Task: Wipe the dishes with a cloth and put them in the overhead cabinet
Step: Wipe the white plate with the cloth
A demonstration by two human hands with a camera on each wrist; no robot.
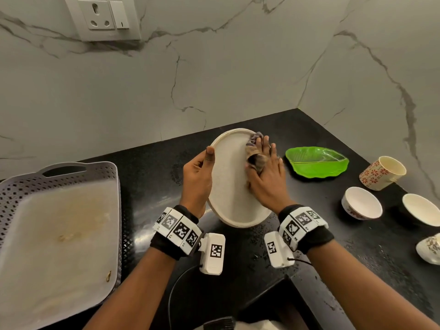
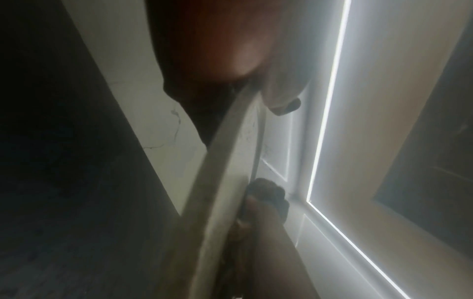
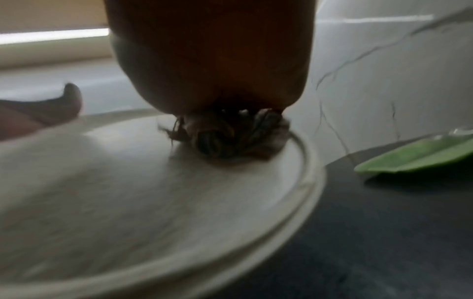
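A round cream plate (image 1: 228, 177) is held tilted above the black counter. My left hand (image 1: 198, 177) grips its left rim, thumb over the edge and fingers behind it. My right hand (image 1: 266, 172) presses a bunched brown-grey cloth (image 1: 254, 148) onto the plate's upper right face, fingers spread flat over it. In the left wrist view the plate rim (image 2: 217, 182) runs edge-on past my palm. In the right wrist view the cloth (image 3: 235, 137) sits under my palm on the plate (image 3: 153, 202).
A grey perforated tray (image 1: 59, 234) stands at the left. To the right lie a green leaf-shaped dish (image 1: 316, 163), a floral cup (image 1: 383, 172) on its side, two white bowls (image 1: 362, 203) (image 1: 421, 209) and another piece of crockery (image 1: 429, 248). Marble walls close the corner.
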